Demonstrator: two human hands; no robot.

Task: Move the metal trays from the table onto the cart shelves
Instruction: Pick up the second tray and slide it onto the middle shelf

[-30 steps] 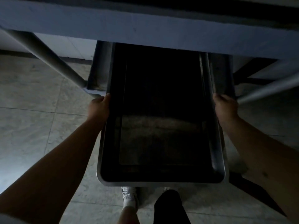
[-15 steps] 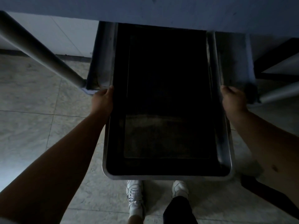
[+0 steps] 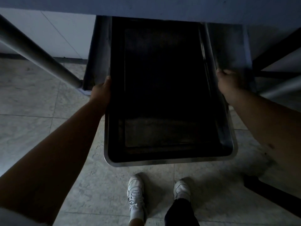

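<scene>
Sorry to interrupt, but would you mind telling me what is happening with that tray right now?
A person is holding a dark metal tray by its long sides, the left hand on one rim and the right hand on the other. The far end of the tray sits under a shelf between the cart's side rails, and the near end juts out over the tiled floor above the person's white shoes.
</scene>
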